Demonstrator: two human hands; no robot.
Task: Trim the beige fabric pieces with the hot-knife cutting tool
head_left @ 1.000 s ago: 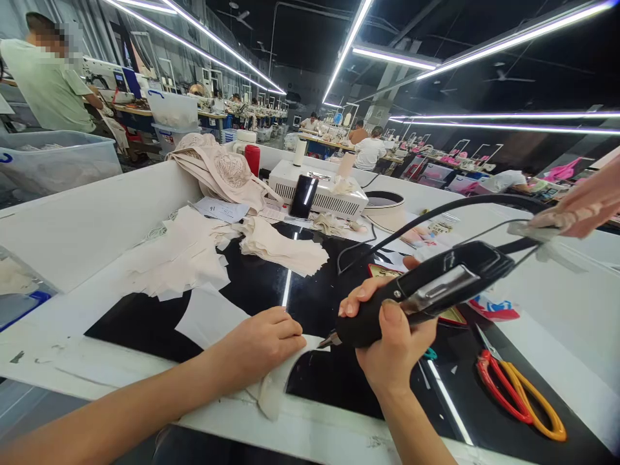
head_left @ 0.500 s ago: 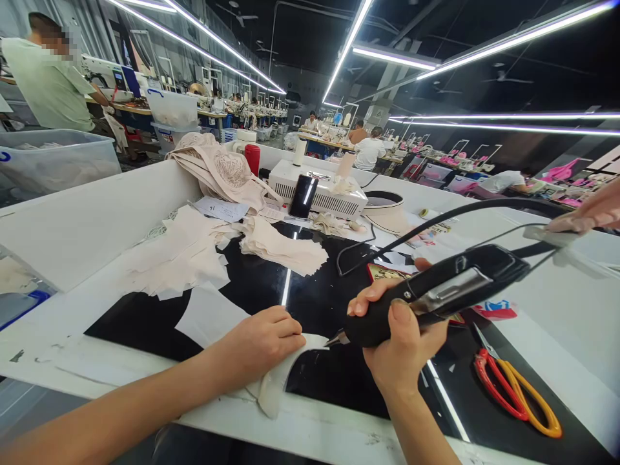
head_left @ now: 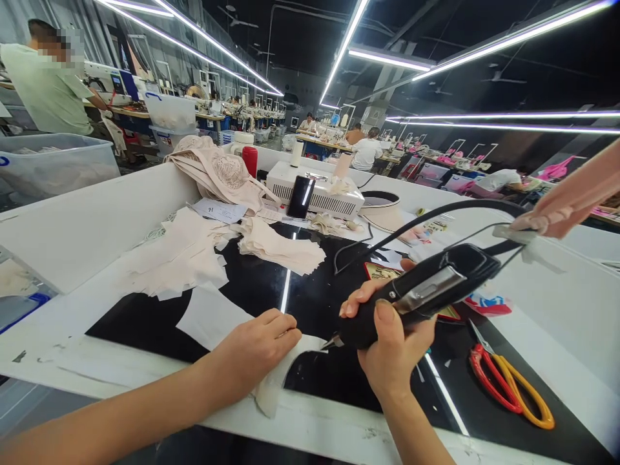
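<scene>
My right hand is wrapped round a black corded hand cutter with a pointed metal tip. The tip meets the right end of a curved off-white fabric piece at the front of the black board. Curled fingers of my left hand press that piece down and hide part of it. Just behind my left hand lies a flat white sheet. Red-and-orange-handled scissors rest to the right of my right hand.
Cream fabric pieces and a stack of cut pieces lie behind my hands. A phone leans on a white vented box. The cutter's cable loops to a pinkish fabric strip. A person works at far left.
The cutter's rear end has swung a little to the left, and the cable and fabric strip have shifted left with it. My left hand stays on the fabric piece.
</scene>
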